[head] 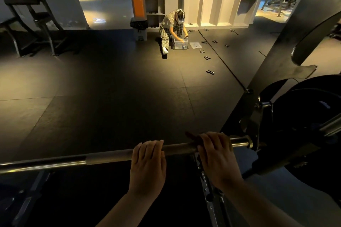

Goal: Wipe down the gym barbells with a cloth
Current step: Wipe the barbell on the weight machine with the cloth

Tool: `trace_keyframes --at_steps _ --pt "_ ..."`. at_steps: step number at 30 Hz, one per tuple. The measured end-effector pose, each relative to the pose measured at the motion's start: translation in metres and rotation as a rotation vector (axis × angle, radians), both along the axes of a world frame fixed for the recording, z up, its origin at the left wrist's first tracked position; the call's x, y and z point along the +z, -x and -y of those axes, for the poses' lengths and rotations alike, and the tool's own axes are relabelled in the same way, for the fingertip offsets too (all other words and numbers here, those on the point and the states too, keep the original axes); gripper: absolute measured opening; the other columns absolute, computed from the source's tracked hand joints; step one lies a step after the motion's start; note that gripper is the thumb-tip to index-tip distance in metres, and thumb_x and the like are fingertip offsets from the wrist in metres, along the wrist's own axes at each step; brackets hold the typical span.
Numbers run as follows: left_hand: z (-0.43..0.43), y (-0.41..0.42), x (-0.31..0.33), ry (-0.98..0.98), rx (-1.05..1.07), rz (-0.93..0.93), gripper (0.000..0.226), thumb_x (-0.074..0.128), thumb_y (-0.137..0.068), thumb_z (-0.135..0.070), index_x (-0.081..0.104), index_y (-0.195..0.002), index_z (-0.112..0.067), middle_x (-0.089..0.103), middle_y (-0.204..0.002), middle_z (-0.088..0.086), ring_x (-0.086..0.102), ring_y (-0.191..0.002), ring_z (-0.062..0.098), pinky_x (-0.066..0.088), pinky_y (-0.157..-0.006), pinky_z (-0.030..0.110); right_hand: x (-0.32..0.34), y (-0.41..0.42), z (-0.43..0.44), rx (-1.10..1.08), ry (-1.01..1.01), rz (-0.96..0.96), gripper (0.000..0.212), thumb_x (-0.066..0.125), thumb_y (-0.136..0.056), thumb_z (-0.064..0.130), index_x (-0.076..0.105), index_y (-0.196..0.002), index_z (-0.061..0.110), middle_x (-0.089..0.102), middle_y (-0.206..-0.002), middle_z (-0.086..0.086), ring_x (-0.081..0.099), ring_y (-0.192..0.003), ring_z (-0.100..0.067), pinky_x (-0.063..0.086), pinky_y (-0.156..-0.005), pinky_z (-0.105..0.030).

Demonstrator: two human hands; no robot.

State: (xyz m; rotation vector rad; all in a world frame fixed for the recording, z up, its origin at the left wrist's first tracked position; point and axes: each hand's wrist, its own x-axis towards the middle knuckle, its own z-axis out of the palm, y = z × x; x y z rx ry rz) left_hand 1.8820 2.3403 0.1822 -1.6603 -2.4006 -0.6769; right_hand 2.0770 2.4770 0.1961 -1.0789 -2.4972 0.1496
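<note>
Wiping step in hand. The long grey steel barbell (110, 155) is shown lying crosswise before the person, its right end seated in the dark metal rack (273, 51). The left hand (147, 164) is hooked over the shaft, apparently to steady it. The right hand (217, 155) is closed round a dark brownish cloth (192, 136) pressed against the shaft near the collar. A firm slide of the cloth along the bar is judged to be called for next.

Dark mat floor (110, 97) bears a clear bin (180, 44), a lid (194, 44) beside it, and scattered clips (210, 72)
</note>
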Motion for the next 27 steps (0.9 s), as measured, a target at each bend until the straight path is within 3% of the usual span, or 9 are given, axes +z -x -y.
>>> trace_keyframes --at_steps 2,6,10,14,18,20,24,27 --pt "-0.001 -0.002 -0.001 -0.013 0.005 -0.012 0.040 0.050 -0.098 -0.030 0.058 -0.134 -0.015 0.062 -0.127 -0.002 0.057 -0.123 0.018 0.039 -0.115 0.045 -0.004 -0.005 0.002 0.013 -0.010 -0.011 0.045 0.031 -0.105 0.048 0.055 -0.133 0.023 0.055 -0.130 0.002 0.046 -0.128 -0.021 0.038 -0.114 -0.045" --pt "-0.004 -0.005 -0.002 -0.035 0.028 -0.010 0.038 0.049 -0.098 -0.030 0.059 -0.132 -0.015 0.062 -0.124 -0.001 0.058 -0.120 0.018 0.038 -0.115 0.044 0.018 0.023 -0.001 -0.077 0.083 0.054 0.044 0.017 -0.102 0.051 0.054 -0.115 0.031 0.059 -0.114 0.007 0.053 -0.113 -0.019 0.040 -0.103 -0.037" --pt "-0.004 -0.005 -0.005 -0.022 0.029 -0.017 0.039 0.059 -0.095 -0.027 0.058 -0.132 -0.014 0.062 -0.126 0.001 0.057 -0.121 0.021 0.038 -0.115 0.047 0.018 0.037 0.019 0.061 0.092 0.101 0.039 0.030 -0.104 0.047 0.050 -0.132 0.029 0.053 -0.132 0.006 0.041 -0.130 -0.017 0.025 -0.122 -0.044" --pt "-0.003 -0.002 -0.004 -0.017 0.005 -0.021 0.039 0.054 -0.097 -0.026 0.057 -0.135 -0.014 0.060 -0.128 0.000 0.055 -0.124 0.020 0.038 -0.115 0.047 0.008 0.005 0.003 0.044 -0.004 0.066 0.040 0.041 -0.100 0.037 0.054 -0.135 0.022 0.057 -0.133 -0.001 0.048 -0.128 -0.022 0.042 -0.113 -0.048" --pt "-0.004 -0.003 -0.002 -0.009 0.017 -0.020 0.041 0.049 -0.099 -0.029 0.055 -0.137 -0.015 0.060 -0.133 0.000 0.053 -0.129 0.019 0.036 -0.117 0.047 0.007 0.010 0.007 -0.161 0.177 -0.038 0.038 0.029 -0.103 0.041 0.048 -0.133 0.027 0.047 -0.135 0.002 0.036 -0.134 -0.022 0.032 -0.118 -0.055" --pt "-0.004 -0.004 -0.005 -0.017 0.022 -0.023 0.040 0.048 -0.100 -0.028 0.055 -0.137 -0.015 0.060 -0.134 0.001 0.053 -0.130 0.020 0.035 -0.118 0.047 0.009 0.029 0.022 -0.156 0.247 -0.047 0.042 0.029 -0.102 0.042 0.047 -0.136 0.027 0.043 -0.140 0.003 0.031 -0.139 -0.023 0.027 -0.121 -0.055" --pt "-0.003 0.000 -0.009 0.016 0.003 -0.037 0.051 0.066 -0.092 -0.033 0.054 -0.138 -0.014 0.058 -0.135 0.001 0.052 -0.131 0.022 0.030 -0.119 0.045 0.006 0.040 0.033 0.123 0.022 0.033 0.049 0.035 -0.098 0.046 0.045 -0.141 0.025 0.040 -0.141 0.003 0.031 -0.137 -0.023 0.029 -0.115 -0.052" --pt "0.001 0.003 -0.008 0.015 -0.025 -0.055 0.048 0.053 -0.098 -0.029 0.050 -0.143 -0.013 0.056 -0.141 0.004 0.051 -0.134 0.023 0.030 -0.121 0.045 0.008 0.019 0.010 0.119 -0.003 0.062 0.043 0.043 -0.099 0.039 0.048 -0.139 0.025 0.051 -0.137 0.002 0.043 -0.133 -0.020 0.036 -0.116 -0.052"
